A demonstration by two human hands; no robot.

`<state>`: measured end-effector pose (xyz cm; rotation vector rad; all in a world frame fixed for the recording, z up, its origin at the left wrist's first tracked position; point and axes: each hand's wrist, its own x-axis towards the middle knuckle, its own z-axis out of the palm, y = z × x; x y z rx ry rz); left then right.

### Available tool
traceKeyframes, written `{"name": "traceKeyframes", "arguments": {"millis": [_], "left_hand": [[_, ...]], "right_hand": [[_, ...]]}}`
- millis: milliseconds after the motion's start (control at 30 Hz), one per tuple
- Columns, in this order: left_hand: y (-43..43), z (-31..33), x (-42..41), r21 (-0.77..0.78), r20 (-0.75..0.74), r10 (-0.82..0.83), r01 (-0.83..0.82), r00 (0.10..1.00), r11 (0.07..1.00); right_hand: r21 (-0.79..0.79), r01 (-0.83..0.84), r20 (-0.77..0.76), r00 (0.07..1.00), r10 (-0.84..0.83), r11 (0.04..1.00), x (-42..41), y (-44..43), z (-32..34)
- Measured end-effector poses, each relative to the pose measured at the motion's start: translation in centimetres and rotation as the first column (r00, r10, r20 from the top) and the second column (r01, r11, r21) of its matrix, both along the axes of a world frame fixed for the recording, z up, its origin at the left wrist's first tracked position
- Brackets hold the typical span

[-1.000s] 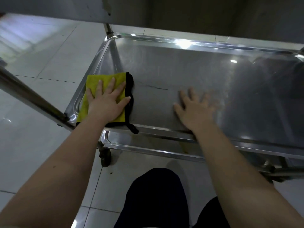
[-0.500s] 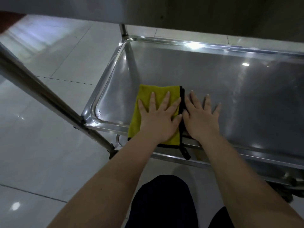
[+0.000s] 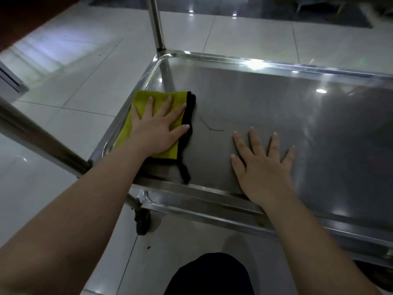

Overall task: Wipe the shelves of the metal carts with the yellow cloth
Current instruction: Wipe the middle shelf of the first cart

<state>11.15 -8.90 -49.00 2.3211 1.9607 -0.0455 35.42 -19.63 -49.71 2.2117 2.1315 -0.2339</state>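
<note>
At left-centre, yellow cloth [image 3: 146, 99]: folded, black-edged, lying flat at the left end of the shelf, right by the raised rim.
Left hand [image 3: 157, 128]: palm down on the cloth, fingers straight and spread, pressing it, not gripping.
Right hand [image 3: 263, 169]: lower centre, flat on bare metal well apart from the cloth, fingers splayed and holding nothing.
Shelf [image 3: 276, 107]: shiny steel tray filling the right half of the frame.
Thin strand [image 3: 210, 125]: between the two hands.
Caster [image 3: 142, 222]: under the near left corner, on pale floor tiles [image 3: 63, 116].
</note>
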Motion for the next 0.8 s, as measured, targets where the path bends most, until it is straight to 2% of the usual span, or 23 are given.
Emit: {"name": "traceKeyframes", "arguments": {"millis": [167, 333, 467, 633, 800], "left_hand": [[9.0, 0.3, 5.1, -0.04, 0.005, 0.004, -0.004, 1.0, 0.999], [11.1, 0.6, 7.8, -0.059, 0.003, 0.015, -0.014, 1.0, 0.998], [6.2, 0.6, 7.7, -0.07, 0.007, -0.076, 0.077, 0.997, 0.995], [-6.2, 0.2, 7.0, -0.057, -0.01, -0.192, 0.191, 0.981, 0.98], [-10.3, 0.0, 7.0, -0.062, -0.005, -0.158, 0.157, 0.987, 0.986]], "right_hand": [[0.032, -0.011, 0.016, 1.0, 0.01, 0.999, 0.1, 0.2, -0.2], [0.033, 0.0, -0.022, 1.0, 0.001, 0.999, 0.4, 0.7, -0.1], [0.037, 0.005, -0.028, 1.0, -0.004, 0.999, 0.6, 0.5, -0.1], [0.073, 0.013, -0.064, 0.998, -0.008, 0.997, 0.5, 0.3, 0.0], [0.057, -0.046, -0.092, 0.994, 0.051, 0.997, 1.1, -0.1, 0.4]]}}
